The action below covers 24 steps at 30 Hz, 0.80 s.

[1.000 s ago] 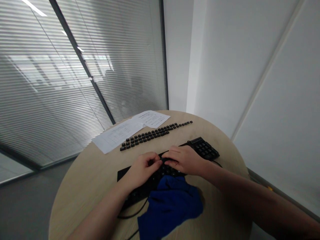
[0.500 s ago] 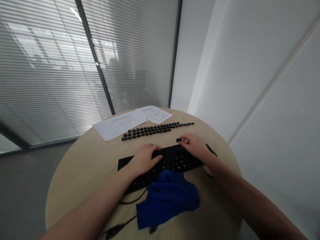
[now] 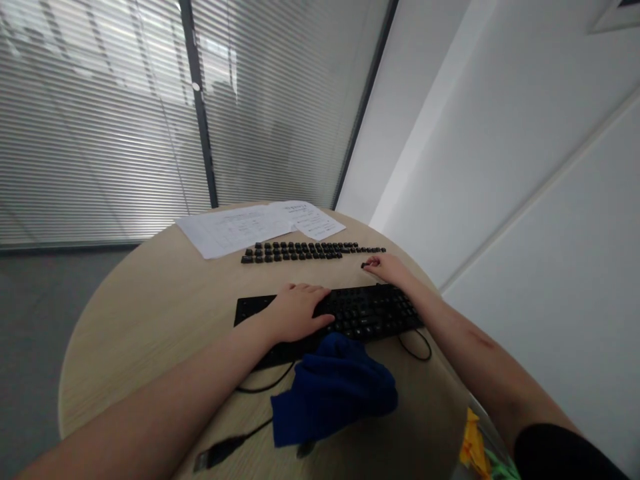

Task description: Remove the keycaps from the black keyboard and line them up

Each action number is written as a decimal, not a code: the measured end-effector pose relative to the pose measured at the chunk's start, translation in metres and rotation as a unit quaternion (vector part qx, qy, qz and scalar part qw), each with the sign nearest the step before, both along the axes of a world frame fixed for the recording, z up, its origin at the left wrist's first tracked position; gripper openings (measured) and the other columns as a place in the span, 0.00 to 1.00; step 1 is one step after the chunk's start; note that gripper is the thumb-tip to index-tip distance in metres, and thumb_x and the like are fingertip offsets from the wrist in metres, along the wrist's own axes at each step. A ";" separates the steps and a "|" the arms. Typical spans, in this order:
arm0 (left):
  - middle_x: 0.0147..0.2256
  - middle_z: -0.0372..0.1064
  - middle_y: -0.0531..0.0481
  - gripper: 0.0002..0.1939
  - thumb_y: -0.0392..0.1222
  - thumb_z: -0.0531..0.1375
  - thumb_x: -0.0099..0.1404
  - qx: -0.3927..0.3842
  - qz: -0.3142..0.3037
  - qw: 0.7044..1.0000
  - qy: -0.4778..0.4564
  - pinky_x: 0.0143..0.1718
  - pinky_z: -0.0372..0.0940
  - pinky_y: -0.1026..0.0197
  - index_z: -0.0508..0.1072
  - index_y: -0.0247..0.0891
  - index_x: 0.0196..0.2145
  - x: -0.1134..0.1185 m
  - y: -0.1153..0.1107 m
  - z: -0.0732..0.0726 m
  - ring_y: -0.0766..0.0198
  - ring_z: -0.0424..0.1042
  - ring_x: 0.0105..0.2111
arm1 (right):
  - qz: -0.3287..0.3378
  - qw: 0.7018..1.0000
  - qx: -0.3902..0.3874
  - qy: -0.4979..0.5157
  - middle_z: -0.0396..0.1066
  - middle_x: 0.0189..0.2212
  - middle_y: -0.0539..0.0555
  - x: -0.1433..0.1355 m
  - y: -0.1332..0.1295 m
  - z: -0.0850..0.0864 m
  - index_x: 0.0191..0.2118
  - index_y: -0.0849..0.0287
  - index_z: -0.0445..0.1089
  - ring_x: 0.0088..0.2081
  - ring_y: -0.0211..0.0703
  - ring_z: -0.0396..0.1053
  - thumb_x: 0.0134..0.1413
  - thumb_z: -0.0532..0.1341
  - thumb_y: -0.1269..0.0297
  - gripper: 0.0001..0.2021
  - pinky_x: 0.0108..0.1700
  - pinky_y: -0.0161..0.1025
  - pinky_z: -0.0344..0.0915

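Note:
A black keyboard [image 3: 370, 313] lies across the round table, partly hidden by my left hand [image 3: 300, 312]. That hand rests on it with the fingers stretched and the thumb apart. Beyond the keyboard's far edge, my right hand [image 3: 387, 268] pinches a small black keycap [image 3: 364, 265] between thumb and fingertips, close to the tabletop. Several loose black keycaps [image 3: 300, 252] stand in rows behind the keyboard. A crumpled blue cloth [image 3: 340, 393] sits against the keyboard's near edge.
Printed sheets of paper [image 3: 235, 230] lie at the table's far side. A black cable with a USB plug [image 3: 220, 452] is at the front left. Yellow and green items [image 3: 475, 447] show below the right edge. A glass partition with blinds [image 3: 100, 133] and a white wall [image 3: 500, 167] stand close behind.
My right hand has moved away from the keyboard, over to the table behind it, with the keycap still pinched. My left hand stays on the keyboard. The camera view has tilted.

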<state>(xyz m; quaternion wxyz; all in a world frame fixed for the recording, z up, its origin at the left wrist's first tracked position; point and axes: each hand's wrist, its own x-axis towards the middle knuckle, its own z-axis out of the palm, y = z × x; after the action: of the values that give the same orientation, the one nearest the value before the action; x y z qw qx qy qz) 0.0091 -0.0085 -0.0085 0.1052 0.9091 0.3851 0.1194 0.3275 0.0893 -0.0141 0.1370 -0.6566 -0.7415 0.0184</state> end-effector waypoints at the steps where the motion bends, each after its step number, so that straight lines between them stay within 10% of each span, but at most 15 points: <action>1: 0.59 0.68 0.41 0.30 0.60 0.55 0.67 0.003 -0.010 1.000 -0.002 0.59 0.58 0.43 0.67 0.40 0.60 0.000 0.001 0.000 0.46 0.67 0.58 | 0.009 1.000 -0.004 0.001 0.79 0.34 0.55 0.000 0.008 -0.002 0.40 0.57 0.79 0.35 0.44 0.74 0.56 0.66 0.58 0.10 0.36 0.36 0.64; 24: 0.58 0.69 0.39 0.30 0.58 0.55 0.68 0.001 -0.024 1.000 -0.001 0.57 0.59 0.45 0.66 0.39 0.61 -0.003 -0.005 0.003 0.46 0.68 0.56 | 0.111 0.993 0.034 -0.024 0.80 0.39 0.52 -0.013 0.051 -0.018 0.49 0.54 0.76 0.39 0.44 0.76 0.59 0.63 0.59 0.13 0.44 0.39 0.68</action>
<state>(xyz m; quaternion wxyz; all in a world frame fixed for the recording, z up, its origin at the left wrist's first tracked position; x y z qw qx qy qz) 0.0057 -0.0134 -0.0051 0.1080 0.9181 0.3625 0.1181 0.3141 0.1404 -0.0317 0.1389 -0.5653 -0.8131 -0.0071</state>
